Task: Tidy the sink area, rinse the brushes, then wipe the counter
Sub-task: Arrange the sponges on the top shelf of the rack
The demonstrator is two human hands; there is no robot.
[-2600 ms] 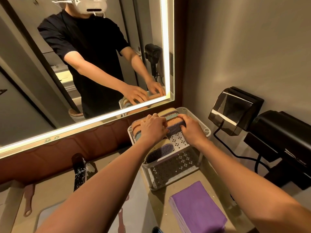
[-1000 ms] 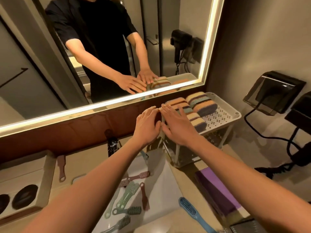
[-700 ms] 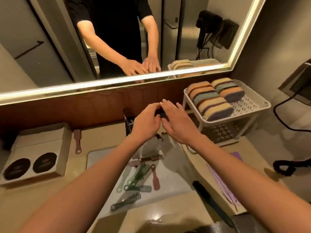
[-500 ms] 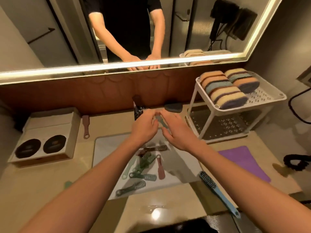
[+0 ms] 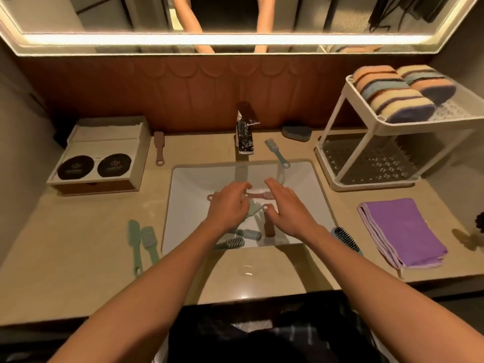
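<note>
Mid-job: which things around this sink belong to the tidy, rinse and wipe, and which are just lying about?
Job: brushes in the sink; green brushes on the counter; brown brush; light blue brush beside the tap; dark-bristled brush; purple cloth.
Lying about: box with two dark discs; rack of sponges; grey pad.

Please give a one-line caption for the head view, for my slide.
The left hand and right hand hover over brushes in the white sink; sponges on the rack, purple cloth on the counter.
</note>
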